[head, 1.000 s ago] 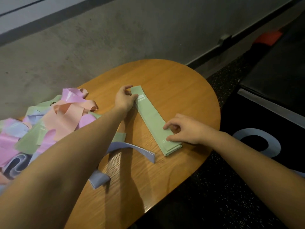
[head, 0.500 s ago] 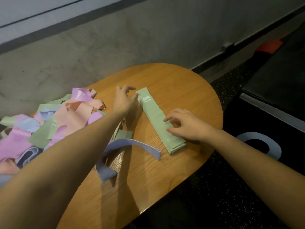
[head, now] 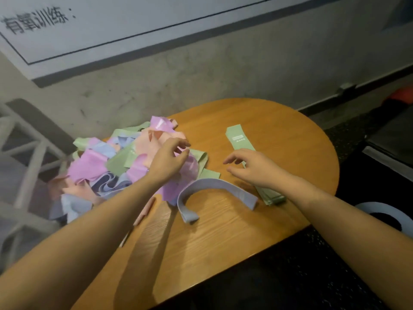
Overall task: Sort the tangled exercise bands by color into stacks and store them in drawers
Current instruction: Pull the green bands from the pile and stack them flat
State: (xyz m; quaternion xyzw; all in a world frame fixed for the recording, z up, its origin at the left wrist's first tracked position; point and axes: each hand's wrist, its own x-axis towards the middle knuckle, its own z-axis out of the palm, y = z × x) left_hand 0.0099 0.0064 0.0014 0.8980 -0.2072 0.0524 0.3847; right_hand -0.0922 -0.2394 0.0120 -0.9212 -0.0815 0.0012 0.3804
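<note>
Forearms reach in from the near edge over a round wooden worktop [head: 279, 121]. Left hand [head: 167, 161] sits over the right edge of the tangled pile of bands [head: 116, 162], palm down, fingers bent, thumb and fingertips close together above pink and peach bands; can't tell if it actually pinches a band or just touches. Left forearm runs diagonally from near left up to the pile, bare.

Right hand [head: 254, 168] hovers low over the middle of the green stack [head: 240, 139], fingers spread and loosely extended pointing left, relaxed, gripping nothing. Whether the palm touches the stack is unclear. Right forearm comes in from near right, covering part of the stack.

Green stack lies flat on the right half of the worktop, running from far to near right, white print on the far end, near end sticking out past the wrist. Pile sits on the left side of the worktop, mixed pink, peach, green, lavender. One lavender band [head: 214, 186] arches on the worktop between the two forearms, just near of the pile, standing on edge.

Wall [head: 201, 70] behind, grey, with a white board [head: 134, 21] carrying printed characters at far left.
</note>
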